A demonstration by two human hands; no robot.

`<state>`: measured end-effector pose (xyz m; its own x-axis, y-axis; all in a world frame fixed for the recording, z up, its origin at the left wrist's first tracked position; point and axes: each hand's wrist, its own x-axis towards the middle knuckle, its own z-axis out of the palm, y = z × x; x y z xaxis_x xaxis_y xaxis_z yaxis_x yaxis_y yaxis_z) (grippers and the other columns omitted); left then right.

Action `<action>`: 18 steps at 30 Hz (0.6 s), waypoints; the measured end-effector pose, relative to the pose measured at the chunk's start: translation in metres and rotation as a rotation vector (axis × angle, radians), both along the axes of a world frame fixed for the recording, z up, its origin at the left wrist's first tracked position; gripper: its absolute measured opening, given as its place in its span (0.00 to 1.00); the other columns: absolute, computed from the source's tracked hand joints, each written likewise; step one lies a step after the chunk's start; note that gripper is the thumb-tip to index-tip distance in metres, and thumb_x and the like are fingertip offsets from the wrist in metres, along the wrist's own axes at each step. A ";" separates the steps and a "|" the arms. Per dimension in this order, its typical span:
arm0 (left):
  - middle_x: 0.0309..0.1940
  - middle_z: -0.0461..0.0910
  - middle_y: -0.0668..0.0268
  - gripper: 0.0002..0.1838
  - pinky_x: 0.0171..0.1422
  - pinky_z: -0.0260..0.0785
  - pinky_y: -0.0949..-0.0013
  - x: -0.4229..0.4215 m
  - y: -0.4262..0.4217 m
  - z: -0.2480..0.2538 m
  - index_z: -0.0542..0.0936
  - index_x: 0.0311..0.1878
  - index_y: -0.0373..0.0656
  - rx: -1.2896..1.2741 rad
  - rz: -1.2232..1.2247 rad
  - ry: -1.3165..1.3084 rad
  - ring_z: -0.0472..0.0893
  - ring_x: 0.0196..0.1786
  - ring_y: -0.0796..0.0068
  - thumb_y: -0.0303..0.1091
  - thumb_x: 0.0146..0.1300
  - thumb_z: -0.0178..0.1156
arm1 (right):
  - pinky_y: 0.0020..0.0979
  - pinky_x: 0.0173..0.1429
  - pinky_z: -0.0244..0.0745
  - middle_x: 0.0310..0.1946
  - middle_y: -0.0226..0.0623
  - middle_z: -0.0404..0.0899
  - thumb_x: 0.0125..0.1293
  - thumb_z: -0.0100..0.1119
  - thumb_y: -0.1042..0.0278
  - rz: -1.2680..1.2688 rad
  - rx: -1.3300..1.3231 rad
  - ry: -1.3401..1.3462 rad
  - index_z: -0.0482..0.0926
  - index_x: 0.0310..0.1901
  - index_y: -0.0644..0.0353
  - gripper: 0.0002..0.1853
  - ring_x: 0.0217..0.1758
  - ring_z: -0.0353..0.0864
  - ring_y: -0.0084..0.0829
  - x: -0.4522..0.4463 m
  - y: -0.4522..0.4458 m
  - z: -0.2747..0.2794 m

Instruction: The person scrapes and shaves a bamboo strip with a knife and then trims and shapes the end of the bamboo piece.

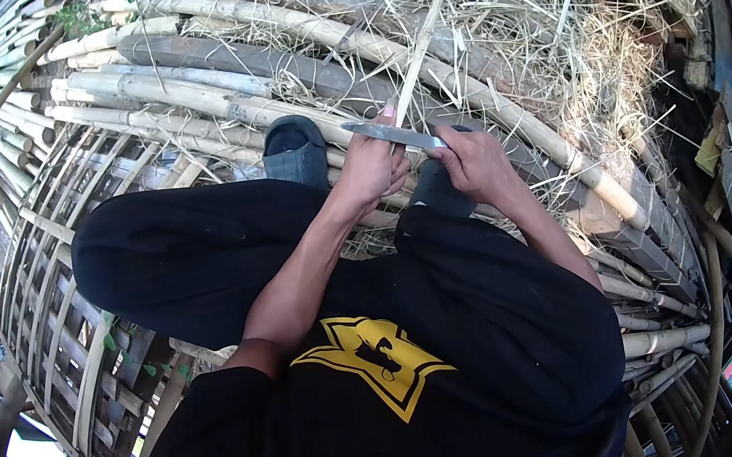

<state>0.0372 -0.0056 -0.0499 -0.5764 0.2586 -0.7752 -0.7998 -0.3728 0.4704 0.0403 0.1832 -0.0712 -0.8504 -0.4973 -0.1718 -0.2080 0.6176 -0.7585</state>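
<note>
My right hand (476,163) is closed around the handle end of a knife (400,135), its thumb near the base of the blade. The metal blade points left and lies across the top of my left hand (370,171). A long pale bamboo strip (426,36) rises from between my hands toward the top of the view. My left fingers are curled around its lower end, with the thumb along it. The blade crosses the strip close to that thumb. The strip's lowest part is hidden by my hand and the knife.
Bamboo poles (211,101) and grey wooden beams (270,63) lie beyond my feet. Thin shavings (506,25) cover much of the ground. A woven bamboo lattice (61,338) stands at the left. Dark sandals (294,153) are on my feet, close below my hands.
</note>
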 end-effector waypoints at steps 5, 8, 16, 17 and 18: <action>0.12 0.56 0.75 0.22 0.11 0.45 0.78 0.005 -0.002 0.008 0.68 0.33 0.45 0.099 0.002 -0.019 0.53 0.09 0.85 0.52 0.77 0.42 | 0.49 0.25 0.66 0.18 0.47 0.75 0.73 0.47 0.51 -0.140 0.162 0.180 0.74 0.41 0.59 0.18 0.23 0.77 0.54 -0.028 0.023 -0.015; 0.11 0.56 0.75 0.23 0.11 0.45 0.78 0.016 0.001 0.016 0.66 0.31 0.46 0.115 -0.097 0.006 0.53 0.09 0.85 0.54 0.76 0.42 | 0.46 0.27 0.65 0.19 0.50 0.75 0.76 0.43 0.49 -0.524 0.295 0.116 0.75 0.41 0.63 0.22 0.23 0.76 0.50 -0.060 0.076 -0.026; 0.10 0.56 0.75 0.23 0.11 0.45 0.78 0.005 0.006 0.008 0.67 0.31 0.46 0.016 -0.070 0.049 0.53 0.09 0.85 0.54 0.76 0.42 | 0.26 0.25 0.55 0.16 0.24 0.59 0.79 0.38 0.51 -0.751 -0.087 -0.040 0.68 0.30 0.61 0.24 0.19 0.57 0.18 -0.046 0.099 -0.004; 0.10 0.57 0.75 0.23 0.11 0.45 0.78 0.004 0.005 0.007 0.67 0.31 0.46 -0.013 -0.059 0.031 0.54 0.09 0.85 0.54 0.76 0.42 | 0.28 0.25 0.56 0.15 0.26 0.60 0.79 0.40 0.51 -0.668 -0.078 -0.025 0.68 0.31 0.62 0.23 0.19 0.59 0.19 -0.039 0.080 0.001; 0.10 0.57 0.75 0.23 0.11 0.45 0.78 0.004 0.004 0.005 0.67 0.31 0.46 -0.017 -0.055 0.031 0.54 0.09 0.85 0.54 0.76 0.42 | 0.31 0.26 0.58 0.16 0.32 0.62 0.78 0.42 0.52 -0.567 -0.024 -0.046 0.68 0.32 0.63 0.22 0.19 0.63 0.26 -0.032 0.063 0.007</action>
